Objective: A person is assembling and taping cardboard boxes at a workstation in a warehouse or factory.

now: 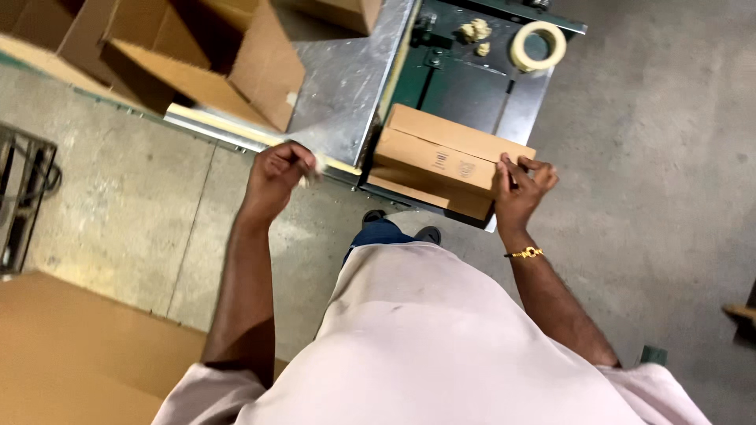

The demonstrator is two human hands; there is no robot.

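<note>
I see my right hand (521,187) at the right end of a flat brown cardboard box (441,161) that lies on the near edge of a green metal table (465,86); the fingers (538,167) are spread and curled loosely, the tips touching the box's end corner rather than clamped around it. My left hand (277,171) is closed around a pale strip (315,164), probably tape or paper, pinched between thumb and fingers just left of the box, over the edge of a steel plate (339,79). I judge the box to be light and fairly stiff across its broad face, but soft at the flaps and edges, so it would dent under a hard pinch; its dry cardboard should not slip. The best hold looks like the 2 short ends, palms flat against them, or thumb on top and fingers under the near long edge. Beyond my right fingers, further back on the table, sit 1 roll of tape (539,46) and some crumpled scraps (476,33). Beyond my left fingers stands an open carton (197,55), and below my left arm lies a large sheet of cardboard (71,354) on the concrete floor (669,157).
</note>
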